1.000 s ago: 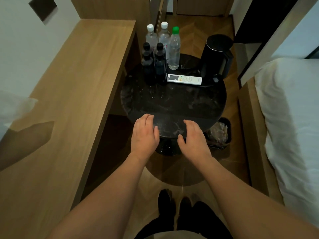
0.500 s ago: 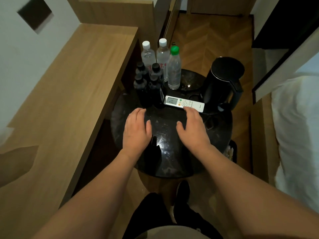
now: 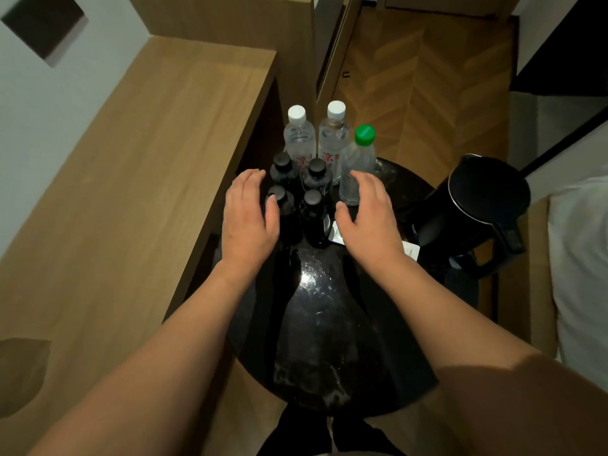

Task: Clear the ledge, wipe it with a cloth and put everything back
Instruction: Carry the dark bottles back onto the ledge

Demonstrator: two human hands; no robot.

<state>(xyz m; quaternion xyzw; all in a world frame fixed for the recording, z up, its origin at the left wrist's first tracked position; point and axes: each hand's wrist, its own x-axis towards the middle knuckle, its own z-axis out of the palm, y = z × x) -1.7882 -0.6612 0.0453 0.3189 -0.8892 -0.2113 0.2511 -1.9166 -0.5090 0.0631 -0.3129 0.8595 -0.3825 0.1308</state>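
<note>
My hands have moved forward across the black round table point(image 3: 329, 324) in the last second, from its near edge up to the cluster of bottles. My left hand point(image 3: 246, 218) is spread beside the four dark bottles point(image 3: 296, 199), its thumb at the nearest one's neck; my right hand point(image 3: 365, 215) is spread too, fingers at the green-capped bottle point(image 3: 358, 162). Neither grips anything yet. I take this as the start of putting things back: the wooden ledge point(image 3: 131, 192), just left of my left hand, carries nothing I can see, and everything from it sits here (whether it has been wiped I cannot tell, and no cloth is in view). Under my right palm the white remote point(image 3: 411, 251) is mostly hidden. Beyond my fingertips stand two white-capped bottles point(image 3: 316, 136). Right of my right hand is the black kettle point(image 3: 477, 205), then white bedding point(image 3: 582, 274). Herringbone wood floor point(image 3: 427, 77) runs ahead.
</note>
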